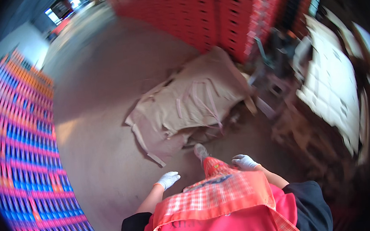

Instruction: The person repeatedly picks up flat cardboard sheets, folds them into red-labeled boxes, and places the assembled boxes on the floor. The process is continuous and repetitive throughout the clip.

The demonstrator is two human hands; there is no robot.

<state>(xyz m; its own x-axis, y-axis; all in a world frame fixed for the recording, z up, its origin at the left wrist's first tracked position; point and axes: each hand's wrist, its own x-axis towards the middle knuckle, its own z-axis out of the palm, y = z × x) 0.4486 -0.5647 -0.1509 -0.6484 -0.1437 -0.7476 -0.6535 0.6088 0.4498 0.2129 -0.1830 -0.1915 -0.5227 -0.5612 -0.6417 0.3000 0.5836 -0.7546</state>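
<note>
My left hand (pixel 168 180), in a pale glove, hangs at my left side with its fingers loosely stretched and nothing in them. On the other side, my right hand (pixel 244 161) wears a similar glove; its fingers are slightly bent and hold nothing I can see. Both hands are apart from everything around them. A checked red-orange apron (pixel 218 196) covers my front. Ahead of my shoe (pixel 200 151) lies a crumpled brown sheet (pixel 192 97), with pale strips on it. Whether it is cardboard or sacking, I cannot tell.
Stacked pink, blue and orange crates (pixel 31 164) line the left. A tall wall of red crates (pixel 189 14) stands ahead. To the right are a blurred pile of pale sheets (pixel 330 85) and dark clutter. Grey floor (pixel 98 132) runs between them.
</note>
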